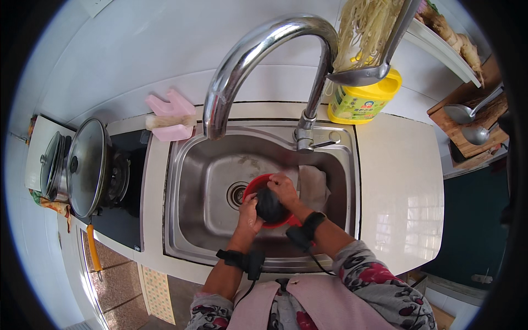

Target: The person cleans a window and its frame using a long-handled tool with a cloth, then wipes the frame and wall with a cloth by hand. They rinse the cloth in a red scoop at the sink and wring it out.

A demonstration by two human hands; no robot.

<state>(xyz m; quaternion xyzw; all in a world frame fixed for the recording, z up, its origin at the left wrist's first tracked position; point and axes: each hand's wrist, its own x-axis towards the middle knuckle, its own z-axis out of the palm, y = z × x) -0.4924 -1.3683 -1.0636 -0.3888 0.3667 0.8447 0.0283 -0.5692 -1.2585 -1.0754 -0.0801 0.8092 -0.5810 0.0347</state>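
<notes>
A dark, rounded, bowl-like thing (270, 207) is tilted between my hands, low in the steel sink (212, 187). My left hand (250, 216) grips its left edge, thumb and fingers closed on it. On its upper right, my right hand (282, 190) is closed with bent fingers against the edge. Whether a small cloth is inside that fist I cannot tell. Behind and under the dark thing is a red basin (252, 186), mostly covered by it and my hands. A pale, flat cloth-like piece (313, 187) lies against the sink's right side.
A chrome faucet (264, 36) arches over the sink. Behind stand a yellow jug (366, 99) and a pink holder (171, 116); a ladle (368, 74) hangs near the jug. Left, a lidded pan (88, 168) sits on the stove. White countertop (399, 181) extends to the right.
</notes>
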